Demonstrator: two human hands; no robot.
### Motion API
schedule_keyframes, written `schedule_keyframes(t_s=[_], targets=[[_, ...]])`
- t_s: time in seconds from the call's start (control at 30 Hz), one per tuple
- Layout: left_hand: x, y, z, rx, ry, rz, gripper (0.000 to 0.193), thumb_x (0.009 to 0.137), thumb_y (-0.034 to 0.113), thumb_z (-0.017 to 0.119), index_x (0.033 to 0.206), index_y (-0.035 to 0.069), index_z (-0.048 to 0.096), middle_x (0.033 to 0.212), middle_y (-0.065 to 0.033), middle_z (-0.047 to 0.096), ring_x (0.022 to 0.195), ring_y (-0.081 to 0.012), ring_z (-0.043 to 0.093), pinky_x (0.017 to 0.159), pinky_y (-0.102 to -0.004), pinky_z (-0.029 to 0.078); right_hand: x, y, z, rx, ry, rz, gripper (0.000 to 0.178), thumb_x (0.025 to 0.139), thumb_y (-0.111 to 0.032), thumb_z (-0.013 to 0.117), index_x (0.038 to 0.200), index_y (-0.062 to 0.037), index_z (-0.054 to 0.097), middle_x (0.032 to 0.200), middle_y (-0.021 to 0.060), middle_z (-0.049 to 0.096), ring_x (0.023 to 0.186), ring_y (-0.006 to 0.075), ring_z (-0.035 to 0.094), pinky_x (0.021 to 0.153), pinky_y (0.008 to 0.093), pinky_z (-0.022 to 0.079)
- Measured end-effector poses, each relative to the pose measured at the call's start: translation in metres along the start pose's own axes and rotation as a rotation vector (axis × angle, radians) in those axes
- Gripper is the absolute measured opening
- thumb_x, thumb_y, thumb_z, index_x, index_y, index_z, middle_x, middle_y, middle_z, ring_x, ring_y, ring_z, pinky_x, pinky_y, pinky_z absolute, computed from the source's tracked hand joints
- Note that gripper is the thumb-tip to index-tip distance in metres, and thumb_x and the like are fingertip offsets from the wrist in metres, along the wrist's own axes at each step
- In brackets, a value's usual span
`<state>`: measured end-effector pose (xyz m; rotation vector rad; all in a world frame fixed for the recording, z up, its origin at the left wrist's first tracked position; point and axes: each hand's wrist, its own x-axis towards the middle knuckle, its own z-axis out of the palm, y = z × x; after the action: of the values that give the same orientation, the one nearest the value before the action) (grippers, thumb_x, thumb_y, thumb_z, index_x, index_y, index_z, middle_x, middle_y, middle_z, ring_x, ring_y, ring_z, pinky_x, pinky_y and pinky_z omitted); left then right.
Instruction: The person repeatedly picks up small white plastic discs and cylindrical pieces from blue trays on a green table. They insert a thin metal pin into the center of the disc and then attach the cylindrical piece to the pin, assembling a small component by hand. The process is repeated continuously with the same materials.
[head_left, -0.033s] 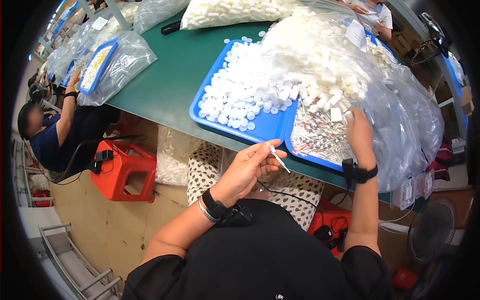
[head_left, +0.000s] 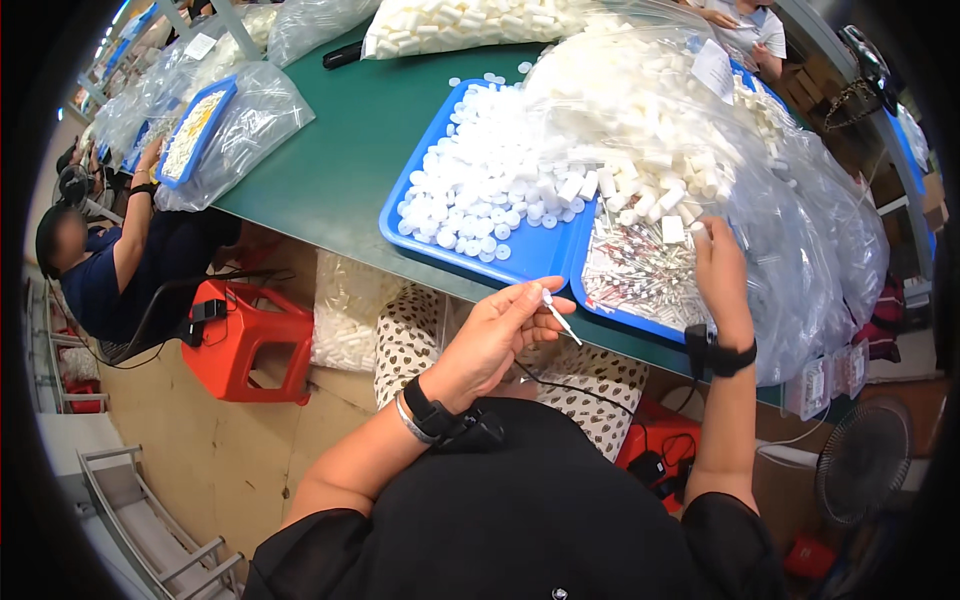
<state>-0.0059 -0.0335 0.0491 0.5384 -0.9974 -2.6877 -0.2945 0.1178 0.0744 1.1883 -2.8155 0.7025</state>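
A thin white stick-like piece point(head_left: 564, 323) with a wider white top is pinched in my left hand point(head_left: 500, 330), just off the table's near edge. It slants down to the right. My right hand point(head_left: 721, 275), above the right blue tray point(head_left: 640, 322), has its fingertips closed on a white cylinder point(head_left: 699, 232). Below that hand, the tray holds many thin pieces point(head_left: 638, 268), white and reddish, with white cylinders heaped at the back. Translucent white discs point(head_left: 480, 190) are piled in the left blue tray point(head_left: 530, 262).
A large clear bag point(head_left: 800, 270) spreads over the table's right side. Another bag of white cylinders point(head_left: 460, 25) lies at the back. A co-worker point(head_left: 110, 250) sits at left near a red stool point(head_left: 240, 340). A black fan point(head_left: 865, 460) stands at right.
My right hand has shifted very slightly, and more of the white cylinder shows at its fingertips. My left hand keeps its pinch on the stick-like piece.
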Motion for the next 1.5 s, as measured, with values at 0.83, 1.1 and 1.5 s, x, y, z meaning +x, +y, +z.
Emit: schedule_keyframes(t_s=[0.83, 1.1, 1.5], targets=[[-0.013, -0.027, 0.008, 0.133, 0.038, -0.145, 0.034, 0.102, 0.028, 0.057, 0.124, 0.002, 0.06, 0.087, 0.0019, 0.06, 0.079, -0.0048, 0.057, 0.078, -0.0205, 0.051, -0.122, -0.092, 0.021, 1.017, -0.655, 0.09, 0.015, 0.098, -0.004, 0.056, 0.111, 0.0028, 0.052, 0.098, 0.0099, 0.067, 0.082, 0.0148, 0.07, 0.067, 0.0267, 0.058], [-0.012, -0.033, 0.006, 0.311, 0.029, -0.139, 0.037, 0.102, 0.016, 0.056, 0.135, -0.001, 0.055, 0.097, -0.0024, 0.065, 0.083, -0.006, 0.059, 0.079, -0.0214, 0.052, -0.118, -0.077, 0.025, 1.406, -0.856, 0.37, 0.018, 0.098, -0.01, 0.059, 0.11, -0.0023, 0.048, 0.096, 0.0117, 0.067, 0.077, 0.0145, 0.068, 0.067, 0.0257, 0.056], [-0.001, -0.03, 0.013, -0.033, -0.079, -0.201, 0.015, 0.104, 0.025, 0.051, 0.104, 0.01, 0.05, 0.105, -0.0105, 0.066, 0.074, -0.0071, 0.06, 0.063, -0.0214, 0.051, -0.044, 0.053, -0.039, -0.474, 0.071, 0.011, 0.019, 0.085, -0.017, 0.067, 0.092, 0.0011, 0.063, 0.085, 0.0223, 0.068, 0.079, 0.0413, 0.067, 0.07, 0.0483, 0.052]])
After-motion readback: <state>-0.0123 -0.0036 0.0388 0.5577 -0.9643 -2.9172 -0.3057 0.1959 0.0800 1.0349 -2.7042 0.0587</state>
